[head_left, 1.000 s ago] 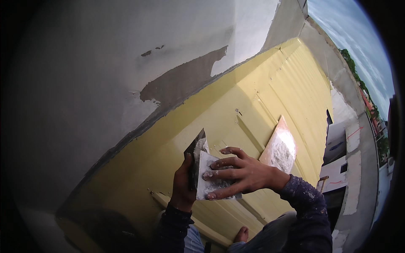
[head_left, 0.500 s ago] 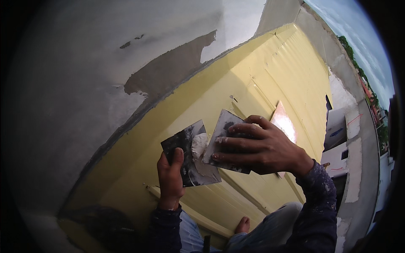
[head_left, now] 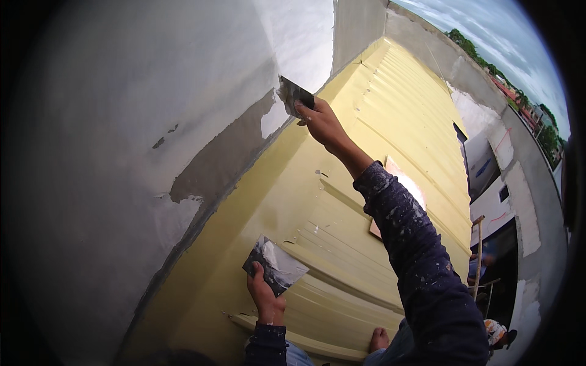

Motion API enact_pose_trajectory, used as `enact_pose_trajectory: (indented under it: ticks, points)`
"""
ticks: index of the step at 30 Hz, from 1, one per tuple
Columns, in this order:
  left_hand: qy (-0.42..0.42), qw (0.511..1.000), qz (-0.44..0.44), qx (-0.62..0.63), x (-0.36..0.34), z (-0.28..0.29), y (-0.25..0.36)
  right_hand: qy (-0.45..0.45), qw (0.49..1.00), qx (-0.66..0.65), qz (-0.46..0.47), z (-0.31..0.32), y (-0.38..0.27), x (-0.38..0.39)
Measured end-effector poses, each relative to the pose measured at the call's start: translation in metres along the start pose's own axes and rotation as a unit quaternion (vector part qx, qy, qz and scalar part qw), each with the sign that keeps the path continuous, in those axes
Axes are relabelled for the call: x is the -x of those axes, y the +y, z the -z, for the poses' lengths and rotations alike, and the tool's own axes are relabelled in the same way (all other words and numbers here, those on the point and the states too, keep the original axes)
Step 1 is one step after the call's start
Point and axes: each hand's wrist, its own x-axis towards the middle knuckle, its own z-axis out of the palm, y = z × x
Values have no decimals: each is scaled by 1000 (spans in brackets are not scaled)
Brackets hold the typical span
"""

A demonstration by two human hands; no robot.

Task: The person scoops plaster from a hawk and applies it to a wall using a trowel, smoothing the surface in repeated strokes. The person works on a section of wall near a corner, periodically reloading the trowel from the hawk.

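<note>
My right hand (head_left: 321, 122) is stretched far forward and grips a flat metal putty blade (head_left: 293, 94), pressed against the white plastered wall (head_left: 140, 91) at the edge of a bare grey patch (head_left: 226, 155). My left hand (head_left: 264, 294) stays low and close to me, holding a second flat blade (head_left: 274, 266) smeared with white putty, tilted above the yellow corrugated metal roof (head_left: 378, 116). My right sleeve is dark blue with white spatter.
My bare foot (head_left: 378, 338) rests on the roof's lower edge. A flat board (head_left: 403, 183) lies on the roof to the right. Beyond the roof edge there is a drop to a building, a wooden ladder (head_left: 479, 256) and a street below.
My right hand has left the left-hand blade and reached up and forward to the wall with its own blade. My left hand has dropped lower with the putty-loaded blade.
</note>
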Motion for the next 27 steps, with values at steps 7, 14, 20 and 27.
enact_pose_trajectory:
  ticks: [7,14,20,27]
  points:
    - [-65,992,104,29,8,-4,-30,104,994,-20,-11,-12,11,-97]
    - [-73,988,132,22,6,-6,-37,141,988,-52,44,-32,16,-112]
    - [-80,989,99,-73,8,-12,-43,189,977,88,52,-97,-7,-72]
    - [-118,970,210,11,4,7,-79,206,952,138,179,-217,-65,47]
